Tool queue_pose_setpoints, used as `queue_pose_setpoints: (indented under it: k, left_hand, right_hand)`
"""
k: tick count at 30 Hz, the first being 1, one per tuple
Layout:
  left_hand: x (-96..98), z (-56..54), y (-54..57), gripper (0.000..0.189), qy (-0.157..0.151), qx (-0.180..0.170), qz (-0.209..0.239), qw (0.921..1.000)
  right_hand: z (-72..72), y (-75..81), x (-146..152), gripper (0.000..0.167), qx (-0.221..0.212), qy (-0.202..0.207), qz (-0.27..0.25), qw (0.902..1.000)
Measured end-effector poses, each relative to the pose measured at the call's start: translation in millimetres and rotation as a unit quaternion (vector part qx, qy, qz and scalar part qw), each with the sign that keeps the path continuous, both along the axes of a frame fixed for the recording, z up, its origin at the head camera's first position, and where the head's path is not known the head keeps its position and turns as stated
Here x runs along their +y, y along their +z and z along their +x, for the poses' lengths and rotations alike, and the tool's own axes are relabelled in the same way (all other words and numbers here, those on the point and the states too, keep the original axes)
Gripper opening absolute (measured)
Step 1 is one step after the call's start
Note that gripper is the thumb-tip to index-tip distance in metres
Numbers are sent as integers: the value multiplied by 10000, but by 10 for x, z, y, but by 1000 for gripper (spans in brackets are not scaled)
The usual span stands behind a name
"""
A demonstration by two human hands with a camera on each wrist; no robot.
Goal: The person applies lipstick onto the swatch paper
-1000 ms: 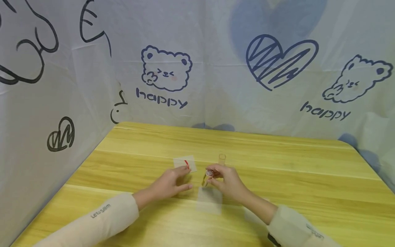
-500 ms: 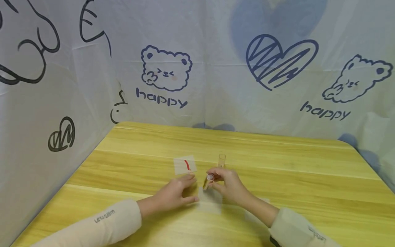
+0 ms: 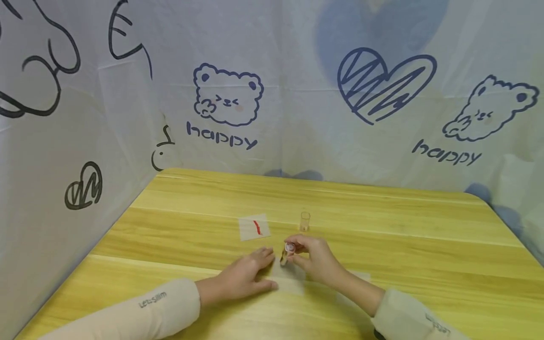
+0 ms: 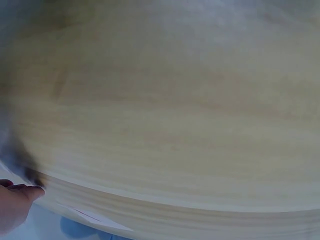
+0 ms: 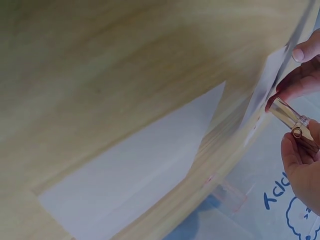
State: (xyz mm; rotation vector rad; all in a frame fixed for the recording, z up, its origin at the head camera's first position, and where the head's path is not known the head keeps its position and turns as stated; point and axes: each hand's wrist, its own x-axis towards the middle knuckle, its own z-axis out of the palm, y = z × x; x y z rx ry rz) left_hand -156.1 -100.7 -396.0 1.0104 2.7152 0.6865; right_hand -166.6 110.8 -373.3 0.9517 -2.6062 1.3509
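Observation:
In the head view my right hand point(image 3: 320, 259) pinches a gold lipstick point(image 3: 284, 257) between thumb and fingers, its lower end tilted down over the middle white paper point(image 3: 293, 283). The lipstick point(image 5: 287, 114) shows larger in the right wrist view, with a small ring on its side. Beside that paper's left edge lies my left hand point(image 3: 244, 276), fingers extended and holding nothing. Behind it, another white paper point(image 3: 247, 230) bears a red streak point(image 3: 257, 227). A clear cap point(image 3: 305, 221) stands on the table beyond my right hand.
A third white paper point(image 5: 135, 165) lies under my right forearm, its corner visible in the head view. The wood-grain table point(image 3: 403, 226) runs back to a white cloth backdrop point(image 3: 297, 132) with bear and heart drawings.
My left hand has moved from the streaked paper toward me and rightward to the middle paper, uncovering the red streak. My right hand, with the lipstick, has shifted slightly nearer me.

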Motion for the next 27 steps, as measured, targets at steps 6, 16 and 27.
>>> queue_pose_setpoints:
  k: [6,16,27]
  left_hand:
    - [26,1,-10,66,-54,26,-108,9999]
    - [57,-8,9,68,-42,5,-318,9995]
    - [47,-38,12,68,-96,-96,-442,9989]
  right_hand:
    - [16,-7,-4,32,-50,11,28,10000]
    - [23,-19,-23,31,114,-11,144,9998]
    - [7,-51,-22,31,177,-52,159,9997]
